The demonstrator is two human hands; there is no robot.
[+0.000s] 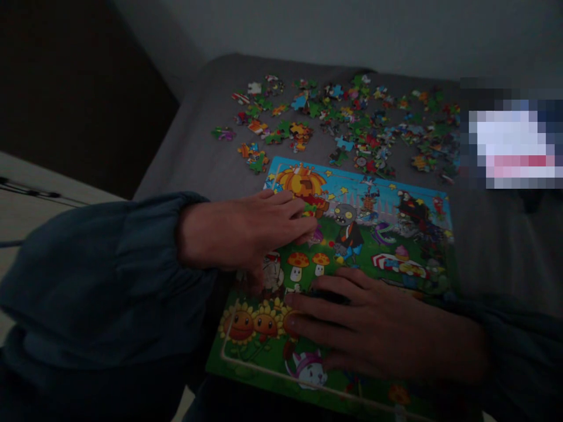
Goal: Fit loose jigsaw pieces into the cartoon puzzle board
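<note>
The person's left hand [246,234] reached in from a puffy dark sleeve [101,281], palm down, fingers loosely curled and pointing right. The right hand [376,325] lay lower and flatter, fingers spread and pointing left, well apart from the other.

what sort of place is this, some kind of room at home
Probably a room in a home, perhaps a bedroom. A jigsaw puzzle board and loose pieces lie on a soft grey fabric cover, likely a bed or sofa, beside a plain wall.
</note>
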